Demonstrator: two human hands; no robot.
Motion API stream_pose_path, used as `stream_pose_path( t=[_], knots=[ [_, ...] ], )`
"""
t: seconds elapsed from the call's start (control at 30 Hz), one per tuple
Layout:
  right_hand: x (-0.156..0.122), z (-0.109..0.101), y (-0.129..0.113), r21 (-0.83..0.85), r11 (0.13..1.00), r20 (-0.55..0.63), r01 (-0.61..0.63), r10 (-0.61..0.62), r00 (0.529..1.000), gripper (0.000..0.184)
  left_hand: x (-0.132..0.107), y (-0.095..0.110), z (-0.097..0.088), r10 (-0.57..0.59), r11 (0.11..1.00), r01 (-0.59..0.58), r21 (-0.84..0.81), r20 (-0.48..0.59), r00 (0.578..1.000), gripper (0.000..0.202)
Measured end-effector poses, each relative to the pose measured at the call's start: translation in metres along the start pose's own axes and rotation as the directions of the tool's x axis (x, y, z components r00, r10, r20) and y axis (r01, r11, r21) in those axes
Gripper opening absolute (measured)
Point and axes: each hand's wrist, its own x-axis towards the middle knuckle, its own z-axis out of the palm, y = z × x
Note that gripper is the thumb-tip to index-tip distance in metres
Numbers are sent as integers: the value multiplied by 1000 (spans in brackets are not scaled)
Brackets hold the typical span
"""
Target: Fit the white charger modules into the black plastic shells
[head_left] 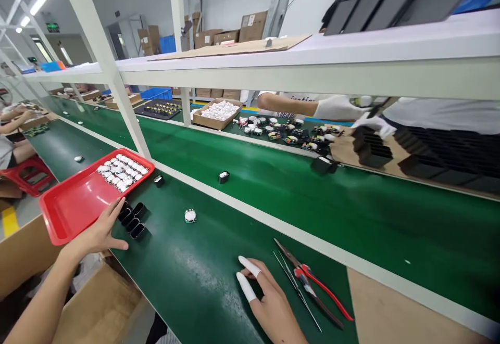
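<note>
My left hand (97,233) reaches over the near table edge, thumb and fingers apart. Its fingertips are beside a cluster of small black open-topped cases (132,221), and whether they touch is unclear. Under and behind that hand lies a red tray (84,198) with rows of small white parts (122,171) at its far end. My right hand (269,300) hovers at or just over the green table, white covers on two outstretched fingers, nothing in its grasp. To its right are tweezers (297,288) and red-and-black long-nose pliers (312,284). A single white part (190,216) sits between my hands.
A green conveyor belt (265,188) runs behind a pale rail, carrying a black case (224,177). Across it, a co-worker's gloved hands (339,109) are near stacked black cases (371,146). A white shelf (273,71) spans overhead. Below left stands an open cardboard box (97,300).
</note>
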Motion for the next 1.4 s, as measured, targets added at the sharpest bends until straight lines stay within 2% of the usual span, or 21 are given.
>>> stream_pose_path(
  t=[0.07, 0.13, 0.37, 0.47, 0.53, 0.67, 0.7, 0.8, 0.97, 1.13, 1.2, 1.27, 1.33, 1.4],
  knots=[
    [8, 3, -8, -46, 998, 56, 48, -45, 997, 37, 1, -3, 25, 21, 1000, -22, -21, -47, 999, 136],
    [20, 8, -15, -71, 993, 107, 92, -84, 991, 38, 13, 2, 40, 64, 997, -67, -46, -74, 995, 134],
    [76, 43, -34, -149, 970, 194, 190, -160, 968, 41, 69, 27, 60, 219, 971, -222, -83, -49, 975, 124],
    [103, 64, -39, -176, 952, 237, 249, -204, 950, 45, 77, 39, 55, 235, 971, -235, -46, -7, 972, 127],
    [120, 76, -41, -180, 941, 266, 288, -235, 935, 46, 79, 49, 45, 225, 974, -225, -1, -30, 974, 122],
    [145, 93, -38, -168, 917, 330, 363, -294, 897, 53, 91, 66, 22, 230, 973, -226, 44, -140, 963, 57],
    [146, 94, -37, -174, 912, 339, 372, -300, 892, 52, 97, 69, 19, 234, 972, -229, 56, -142, 962, 49],
    [138, 85, -30, -231, 909, 313, 348, -269, 911, 40, 112, 77, 15, 251, 967, -242, 84, -117, 961, 40],
    [89, 43, -17, -319, 915, 219, 247, -183, 959, 36, 130, 83, 19, 296, 954, -290, 74, -97, 950, 38],
    [49, 8, -15, -239, 961, 149, 139, -105, 983, 31, 141, 94, 20, 291, 953, -278, 119, -121, 949, 45],
    [40, -3, -17, -196, 974, 151, 111, -82, 985, 28, 140, 108, 21, 302, 952, -289, 97, -162, 940, 49],
    [34, -13, -20, -180, 977, 192, 112, -76, 978, 29, 132, 132, 25, 369, 927, -374, 7, -186, 911, 50],
    [26, -23, -24, -151, 984, 237, 94, -56, 970, 38, 117, 162, 36, 485, 853, -507, -121, -170, 858, 47],
    [19, -30, -27, -148, 988, 246, 43, -6, 969, 51, 102, 195, 54, 611, 748, -621, -234, -125, 782, 42]
  ],
)
